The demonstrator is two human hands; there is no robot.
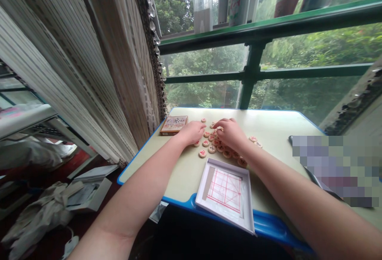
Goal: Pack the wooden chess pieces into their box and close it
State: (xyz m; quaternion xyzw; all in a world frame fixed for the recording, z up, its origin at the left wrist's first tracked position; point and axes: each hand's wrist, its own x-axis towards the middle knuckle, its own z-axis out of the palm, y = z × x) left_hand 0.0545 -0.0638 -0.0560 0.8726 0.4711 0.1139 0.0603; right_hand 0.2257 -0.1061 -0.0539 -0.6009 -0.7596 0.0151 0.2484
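Note:
Round wooden xiangqi pieces (211,149) with red or dark characters lie loosely grouped on the pale tabletop. My left hand (192,132) rests at the left side of the group, fingers stretched out and pointing right, close to a red-marked piece (196,143). Over the back of the group is my right hand (230,131), its fingers bent and apart, with the fingertips at the pieces; its palm hides some of them. A lone red piece (203,120) sits behind, between the two hands. Nearest me is an open box tray (200,190) with a red-lined grid sheet (227,190) inside.
The table (277,132) has a blue edge. A flat box with lettering (174,124) lies at its back left. More pieces (253,139) lie right of my right hand. A blurred-out object (328,168) lies at the right. Behind are green-framed windows (252,73); a curtain (119,53) hangs left.

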